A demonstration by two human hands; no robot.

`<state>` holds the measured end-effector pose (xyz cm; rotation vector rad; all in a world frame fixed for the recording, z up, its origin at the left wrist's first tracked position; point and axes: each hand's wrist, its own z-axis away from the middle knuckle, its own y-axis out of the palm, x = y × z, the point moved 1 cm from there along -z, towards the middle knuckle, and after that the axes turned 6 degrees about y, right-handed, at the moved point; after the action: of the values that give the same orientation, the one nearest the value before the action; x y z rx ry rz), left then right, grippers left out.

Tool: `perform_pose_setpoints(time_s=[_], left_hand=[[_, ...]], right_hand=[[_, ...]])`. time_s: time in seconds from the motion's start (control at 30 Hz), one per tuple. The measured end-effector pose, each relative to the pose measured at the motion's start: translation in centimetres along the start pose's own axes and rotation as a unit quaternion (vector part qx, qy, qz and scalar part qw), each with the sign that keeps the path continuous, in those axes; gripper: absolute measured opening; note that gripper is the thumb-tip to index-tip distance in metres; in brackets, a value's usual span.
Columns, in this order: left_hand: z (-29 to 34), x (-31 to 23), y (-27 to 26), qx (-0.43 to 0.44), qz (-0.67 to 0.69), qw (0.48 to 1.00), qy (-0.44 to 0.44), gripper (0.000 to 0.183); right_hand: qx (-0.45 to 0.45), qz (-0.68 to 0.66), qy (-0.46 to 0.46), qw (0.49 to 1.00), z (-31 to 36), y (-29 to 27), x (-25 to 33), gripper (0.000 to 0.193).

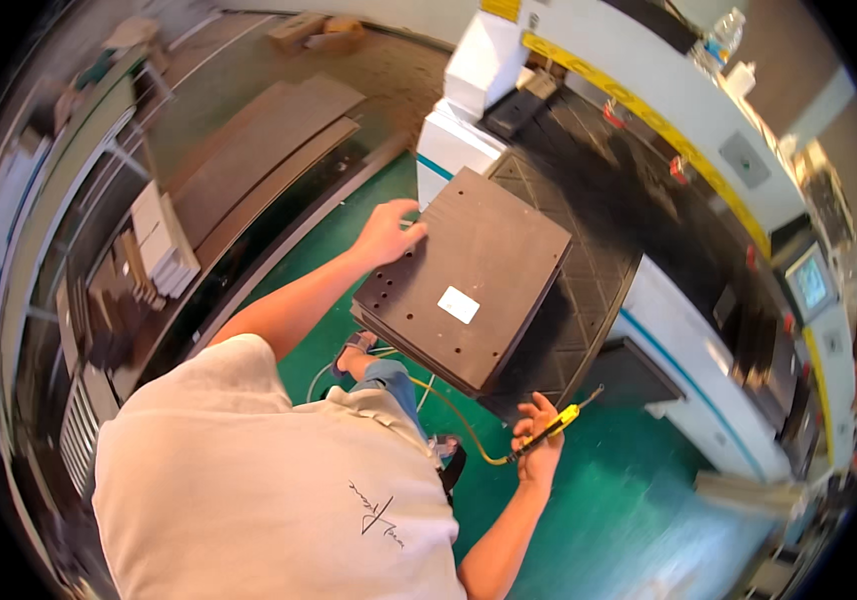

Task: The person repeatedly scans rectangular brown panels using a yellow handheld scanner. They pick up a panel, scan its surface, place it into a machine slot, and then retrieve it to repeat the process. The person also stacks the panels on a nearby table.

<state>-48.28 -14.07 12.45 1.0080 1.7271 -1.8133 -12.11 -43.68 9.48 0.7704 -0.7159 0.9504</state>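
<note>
A stack of dark brown panels (479, 255) with small drilled holes lies in front of me, a white label (459, 304) on its top face. My left hand (389, 234) is at the panels' left edge, thumb and forefinger apart, its other fingers partly hidden. Low on the right, beyond the stack's near corner, my right hand (539, 445) is closed around a yellow and black air blow gun (555, 426). Its thin nozzle points up and right, away from the panels. A yellow hose (469, 425) runs from its rear end toward my legs.
The stack overlaps a dark ribbed table (594, 290) of a white machine (689, 355) with a yellow stripe. A small screen (809, 280) is at the right. Long brown boards (259, 150) and pale blocks (161, 240) lie on the left. The floor (629, 490) is green.
</note>
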Motion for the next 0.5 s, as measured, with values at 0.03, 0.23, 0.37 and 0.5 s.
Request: perform_pose_setpoints(time_s=[0.03,0.23,0.37,0.5], left_hand=[[0.5,-2.5,0.4,0.046,-0.003,0.999,0.005,0.058],[4.0,-6.3,7.9,-0.132,-0.162,0.977,0.043,0.055],[4.2,-10.8,13.2,-0.113,-0.165,0.976,0.087,0.049],[-1.7,-14.8,16.7,-0.042,-0.065,0.989,0.124,0.048]], right_hand=[[0.027,-0.012,-0.003,1.000,-1.2,0.2,2.0,0.053],[0.070,0.130,-0.012,0.989,-9.9,0.8,5.6,0.053],[0.096,0.031,0.092,0.991,-12.9,-2.3,5.5,0.030],[0.078,-0.085,0.135,0.984,-13.0,-7.4,9.1,0.021]])
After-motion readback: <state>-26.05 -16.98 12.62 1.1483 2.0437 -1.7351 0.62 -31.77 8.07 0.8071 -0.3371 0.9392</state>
